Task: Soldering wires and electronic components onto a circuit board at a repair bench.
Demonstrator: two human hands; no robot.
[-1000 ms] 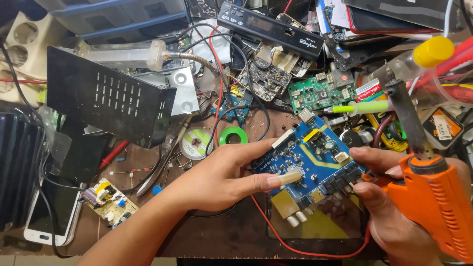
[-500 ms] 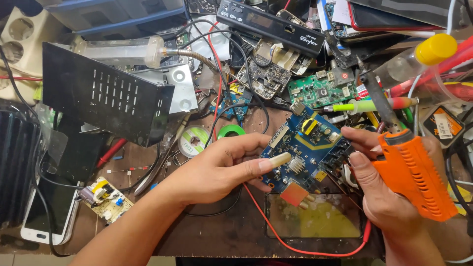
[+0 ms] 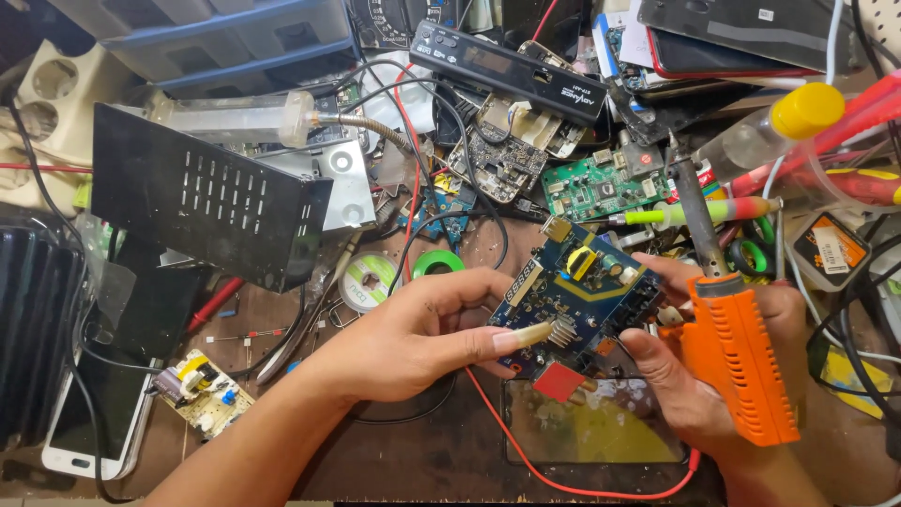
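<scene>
The blue rectangular circuit board (image 3: 574, 293), studded with a yellow coil and a small finned metal heat sink, sits tilted above the middle of the cluttered workbench, pinched between both hands. Nearest the camera, just below the board, a glass-fronted dark panel (image 3: 601, 430) lies flat on the bench, and a thin red wire (image 3: 526, 446) loops past its left edge. The left hand (image 3: 413, 333) reaches in from the lower left, its thumb laid along the board's lower edge and its fingers curled over the upper left corner, closed on the board. The right hand (image 3: 723, 376) is to the right of the board: its fingertips touch the board's right edge while the palm wraps around the orange plastic handle of a soldering iron (image 3: 737, 352), whose dark metal shaft points up and away. Left of the board, a green tape roll (image 3: 437, 262) and a white solder spool (image 3: 369, 280) lie on the bench. Farther left stands a black perforated metal cover (image 3: 202, 202). Beyond the board lies a green circuit board (image 3: 596, 188), and farther still a long black display module (image 3: 511, 70).
</scene>
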